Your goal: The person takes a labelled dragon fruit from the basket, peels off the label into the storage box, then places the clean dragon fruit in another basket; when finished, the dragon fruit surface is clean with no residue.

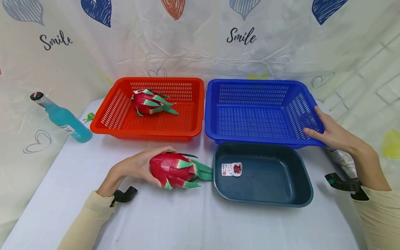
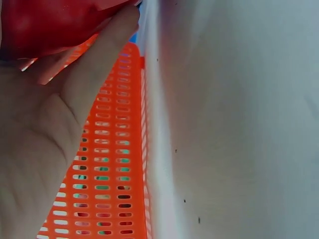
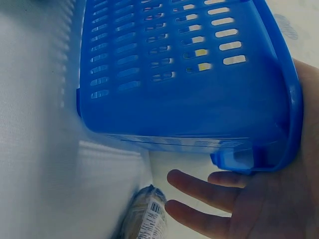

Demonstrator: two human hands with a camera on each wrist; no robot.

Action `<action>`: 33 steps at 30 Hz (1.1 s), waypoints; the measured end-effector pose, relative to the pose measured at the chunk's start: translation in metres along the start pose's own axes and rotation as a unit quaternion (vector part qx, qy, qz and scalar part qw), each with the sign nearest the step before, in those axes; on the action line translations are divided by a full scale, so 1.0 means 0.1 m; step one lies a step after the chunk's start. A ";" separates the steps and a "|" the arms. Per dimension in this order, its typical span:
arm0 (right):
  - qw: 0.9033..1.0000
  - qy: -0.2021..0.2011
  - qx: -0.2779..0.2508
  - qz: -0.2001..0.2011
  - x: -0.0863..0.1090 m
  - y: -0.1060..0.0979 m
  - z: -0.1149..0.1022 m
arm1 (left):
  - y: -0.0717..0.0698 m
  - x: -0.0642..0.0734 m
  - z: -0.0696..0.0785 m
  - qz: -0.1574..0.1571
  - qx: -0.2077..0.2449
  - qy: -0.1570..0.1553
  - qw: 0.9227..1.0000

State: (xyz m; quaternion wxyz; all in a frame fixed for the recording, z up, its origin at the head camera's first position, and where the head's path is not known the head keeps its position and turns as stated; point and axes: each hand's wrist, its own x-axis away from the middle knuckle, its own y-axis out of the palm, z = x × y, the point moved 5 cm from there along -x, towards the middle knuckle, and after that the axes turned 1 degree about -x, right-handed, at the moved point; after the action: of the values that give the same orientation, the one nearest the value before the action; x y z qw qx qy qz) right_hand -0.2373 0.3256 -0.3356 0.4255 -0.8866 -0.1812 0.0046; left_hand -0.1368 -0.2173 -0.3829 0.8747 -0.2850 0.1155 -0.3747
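My left hand holds a large red dragon fruit with green-tipped scales, above the front of the table. The fruit's green tail reaches the left rim of a dark tray. In the left wrist view the red fruit shows above the hand. At the right end of the blue basket, my right hand grips the rim, thumb over the inside. In the right wrist view its other fingers extend outside the basket wall. A second dragon fruit lies in the red basket.
Left of the red basket stands a turquoise bottle, beside a small green-wrapped item. A fruit-picture sticker lies in the dark tray. A clear package with a barcode lies under my right forearm. A printed cloth hangs behind.
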 end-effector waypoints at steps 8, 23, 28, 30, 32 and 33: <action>1.000 0.005 0.005 -0.001 -0.01 0.00 0.00 | -0.05 0.02 0.05 0.002 -0.006 0.008 1.000; 1.000 0.022 0.003 -0.007 0.01 0.01 0.02 | -0.31 0.14 0.21 0.031 -0.021 0.027 0.999; 1.000 0.023 0.004 -0.007 0.00 0.01 0.04 | -0.39 0.20 0.25 0.044 -0.032 0.038 0.998; 1.000 0.025 0.004 -0.007 -0.01 0.01 0.04 | -0.41 0.21 0.28 0.047 -0.027 0.043 0.998; 1.000 0.028 0.004 -0.007 -0.01 0.01 0.04 | -0.43 0.23 0.31 0.051 -0.024 0.052 0.997; 1.000 0.029 0.005 -0.008 -0.01 0.01 0.04 | -0.44 0.24 0.33 0.054 -0.022 0.056 0.997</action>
State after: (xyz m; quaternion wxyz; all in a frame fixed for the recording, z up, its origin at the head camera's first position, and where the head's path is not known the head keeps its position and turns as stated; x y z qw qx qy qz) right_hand -0.2383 0.3276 -0.3388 0.4345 -0.8831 -0.1757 -0.0231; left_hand -0.1321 -0.2455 -0.3306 0.8793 -0.2762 0.1872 -0.3398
